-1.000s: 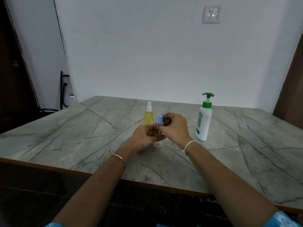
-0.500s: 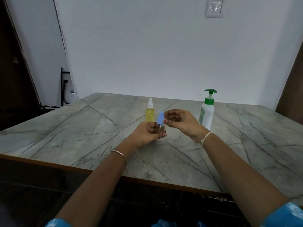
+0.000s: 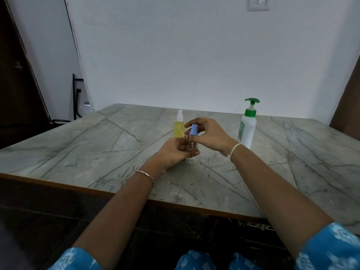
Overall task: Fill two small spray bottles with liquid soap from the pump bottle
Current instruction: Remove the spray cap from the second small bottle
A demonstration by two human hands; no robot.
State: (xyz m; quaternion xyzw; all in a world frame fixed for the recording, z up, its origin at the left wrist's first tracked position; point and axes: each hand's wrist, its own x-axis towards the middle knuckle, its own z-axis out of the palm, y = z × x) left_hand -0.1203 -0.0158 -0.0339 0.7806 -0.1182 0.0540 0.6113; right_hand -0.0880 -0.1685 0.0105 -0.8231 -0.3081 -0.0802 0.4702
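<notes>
Gripping the spray bottle (image 3: 191, 161), left hand (image 3: 173, 152); right hand (image 3: 210, 137) seemingly pinches its blue cap (image 3: 194, 131).

sleeves (image 3: 331, 248) blue, white-patterned | left wrist thin bracelet (image 3: 146, 175) | right wrist white band (image 3: 234, 150)

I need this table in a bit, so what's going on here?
A person is working on a small clear spray bottle over the table: the left hand grips its body, the right hand pinches its blue spray cap. Whether the cap is coming off or going on is unclear. A yellow-filled spray bottle stands behind the hands; the white pump bottle stands untouched at right.
</notes>
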